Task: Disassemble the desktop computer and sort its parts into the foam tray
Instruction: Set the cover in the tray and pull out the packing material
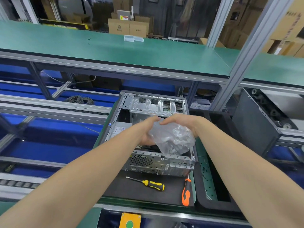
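Grips a crumpled clear plastic bag (172, 139) with left hand (147, 131) and right hand (181, 122), fingers curled round its top. Holds it over the open computer case (156, 104), directly beneath both hands. Nearer than the hands: yellow screwdriver (153, 184), orange screwdriver (186, 193). Right of right hand: foam tray (213, 206).
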Demonstrator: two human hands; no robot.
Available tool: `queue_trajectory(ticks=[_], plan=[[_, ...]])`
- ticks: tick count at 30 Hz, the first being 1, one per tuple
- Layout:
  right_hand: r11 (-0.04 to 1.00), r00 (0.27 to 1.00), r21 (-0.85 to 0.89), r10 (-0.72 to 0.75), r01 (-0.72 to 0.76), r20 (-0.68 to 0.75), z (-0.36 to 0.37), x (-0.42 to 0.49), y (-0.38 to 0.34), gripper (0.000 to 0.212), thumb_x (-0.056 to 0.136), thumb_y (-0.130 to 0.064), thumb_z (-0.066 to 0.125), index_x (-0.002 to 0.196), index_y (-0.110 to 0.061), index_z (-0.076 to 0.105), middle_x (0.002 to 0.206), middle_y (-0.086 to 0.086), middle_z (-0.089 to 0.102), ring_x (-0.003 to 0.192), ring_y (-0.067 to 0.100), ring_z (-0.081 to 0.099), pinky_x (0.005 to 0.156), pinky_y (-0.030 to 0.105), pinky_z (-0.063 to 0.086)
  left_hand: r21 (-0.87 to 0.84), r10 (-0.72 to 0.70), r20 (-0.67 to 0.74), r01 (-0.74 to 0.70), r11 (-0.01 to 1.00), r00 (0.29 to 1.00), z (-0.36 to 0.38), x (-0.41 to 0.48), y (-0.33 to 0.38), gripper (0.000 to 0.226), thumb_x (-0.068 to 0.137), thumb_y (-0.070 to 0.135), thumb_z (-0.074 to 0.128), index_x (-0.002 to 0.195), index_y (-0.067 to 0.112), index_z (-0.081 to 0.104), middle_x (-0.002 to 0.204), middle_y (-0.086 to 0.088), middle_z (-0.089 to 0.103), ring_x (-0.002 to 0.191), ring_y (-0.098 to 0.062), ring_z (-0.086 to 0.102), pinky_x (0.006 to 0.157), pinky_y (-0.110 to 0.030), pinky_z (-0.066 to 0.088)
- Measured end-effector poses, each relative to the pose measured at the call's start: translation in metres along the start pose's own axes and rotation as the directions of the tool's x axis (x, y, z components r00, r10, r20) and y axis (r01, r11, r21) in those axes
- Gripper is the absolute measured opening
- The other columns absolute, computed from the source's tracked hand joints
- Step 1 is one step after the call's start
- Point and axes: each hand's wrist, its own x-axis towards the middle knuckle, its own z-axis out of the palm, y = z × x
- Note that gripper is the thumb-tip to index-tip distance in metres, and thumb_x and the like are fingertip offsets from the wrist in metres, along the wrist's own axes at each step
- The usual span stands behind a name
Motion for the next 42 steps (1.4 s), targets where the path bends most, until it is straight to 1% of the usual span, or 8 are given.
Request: queue_trajectory(ticks=[5,12,16,20,24,29,37,42], plan=[[0.990,0.997,0.120,-0.066,0.069,-0.026,-0.004,-0.006,0.018,0.061,0.072,-0.062,0.086,0.104,-0.010,0.081,0.098,0.014,0.075,0.079,0.030,0.073,0.073,0.039,0.061,0.174,0.146,-0.097,-0.128,0.976,0.985,0.017,-0.002,-0.006,0.053,0.090,0.051,0.068,0.120,0.011,0.050,0.107,-0.014,0.064,0.090,-0.030,0.072,0.069,-0.041,0.064],[0.905,0.981,0.380,-0.158,0.189,-0.111,0.006,-0.019,0.041,0.040,0.093,-0.043,0.070,0.088,-0.005,0.080,0.085,0.014,0.077,0.073,0.029,0.076,0.062,0.038,0.062,0.241,0.323,-0.060,-0.300,0.923,0.945,0.037,-0.040,-0.022,0.038,0.105,0.043,0.049,0.109,0.008,0.065,0.070,-0.003,0.077,0.054,-0.021,0.073,0.044,-0.028,0.055],[0.890,0.974,0.397,-0.224,0.223,-0.046,0.023,-0.032,0.071,0.030,0.095,-0.037,0.067,0.104,-0.008,0.068,0.084,0.011,0.073,0.073,0.026,0.072,0.067,0.035,0.059,0.192,0.371,-0.143,-0.342,0.920,0.918,0.050,-0.048,-0.053,0.030,0.095,0.037,0.057,0.107,0.010,0.064,0.065,-0.005,0.074,0.053,-0.021,0.072,0.046,-0.030,0.057],[0.908,0.956,0.340,-0.284,0.244,0.074,0.035,-0.048,0.091,0.035,0.095,-0.040,0.065,0.106,-0.007,0.072,0.089,0.012,0.073,0.078,0.028,0.072,0.069,0.036,0.059,0.113,0.408,-0.183,-0.393,0.913,0.894,0.056,-0.054,-0.086,0.058,0.084,0.041,0.058,0.130,0.006,0.058,0.125,-0.020,0.067,0.113,-0.036,0.068,0.102,-0.053,0.054],[0.929,0.926,0.282,-0.307,0.240,0.221,0.042,-0.068,0.105,0.040,0.095,-0.045,0.065,0.104,-0.009,0.081,0.100,0.015,0.076,0.090,0.032,0.075,0.074,0.040,0.061,0.053,0.449,-0.223,-0.449,0.892,0.865,0.065,-0.078,-0.110,0.052,0.082,0.043,0.057,0.121,0.008,0.060,0.098,-0.016,0.072,0.072,-0.028,0.075,0.059,-0.034,0.060],[0.926,0.883,0.205,-0.368,0.318,0.292,0.048,-0.074,0.151,0.056,0.096,-0.044,0.068,0.143,-0.015,0.058,0.141,0.016,0.063,0.130,0.038,0.061,0.110,0.056,0.047,0.209,0.581,-0.299,-0.543,0.814,0.756,0.072,-0.095,-0.161,0.039,0.069,0.053,0.051,0.098,0.031,0.062,0.120,-0.007,0.065,0.110,-0.030,0.062,0.101,-0.053,0.047],[0.871,0.856,0.221,-0.480,0.438,0.195,0.113,-0.058,0.224,0.081,0.087,-0.035,0.081,0.153,-0.043,0.036,0.147,0.000,0.060,0.136,0.030,0.056,0.115,0.061,0.039,0.274,0.714,-0.361,-0.664,0.696,0.599,0.040,-0.097,-0.248,0.007,0.070,0.041,0.058,0.077,0.043,0.058,0.089,0.018,0.064,0.096,-0.020,0.060,0.088,-0.049,0.046],[0.874,0.844,0.273,-0.469,0.401,0.262,0.170,-0.043,0.255,0.085,0.093,-0.018,0.076,0.157,-0.044,0.027,0.150,0.003,0.057,0.136,0.031,0.056,0.113,0.062,0.041,0.180,0.675,-0.423,-0.674,0.717,0.605,0.000,-0.101,-0.315,0.025,0.075,0.028,0.060,0.099,0.029,0.064,0.109,-0.001,0.070,0.112,-0.033,0.064,0.105,-0.064,0.044]])
